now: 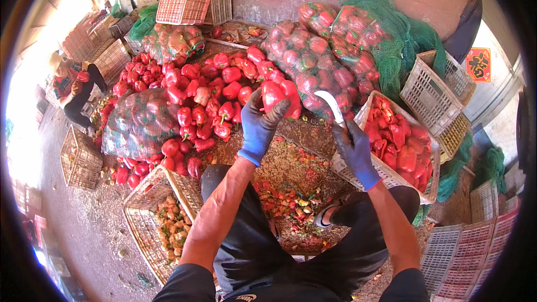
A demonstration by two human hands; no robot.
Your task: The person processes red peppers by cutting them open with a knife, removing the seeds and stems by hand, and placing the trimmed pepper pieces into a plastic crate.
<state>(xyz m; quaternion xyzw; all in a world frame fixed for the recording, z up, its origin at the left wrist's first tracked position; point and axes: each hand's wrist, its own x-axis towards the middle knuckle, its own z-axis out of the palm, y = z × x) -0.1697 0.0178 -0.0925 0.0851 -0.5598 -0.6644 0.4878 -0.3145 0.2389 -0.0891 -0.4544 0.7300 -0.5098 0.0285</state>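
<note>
My left hand, in a blue glove with a dark palm, grips a large red bell pepper above the floor. My right hand, gloved alike, is closed around the handle of a small curved knife, its pale blade pointing up and to the left. Beyond the left hand lies a heap of whole red bell peppers. Close to the right hand stands a white plastic crate filled with opened red pepper pieces. Blade and held pepper are apart.
A plastic crate by my left leg holds pepper cores. Mesh sacks of peppers lie left and ahead. Scraps and seeds litter the floor between my feet. Another person sits at far left. Crates stand at right.
</note>
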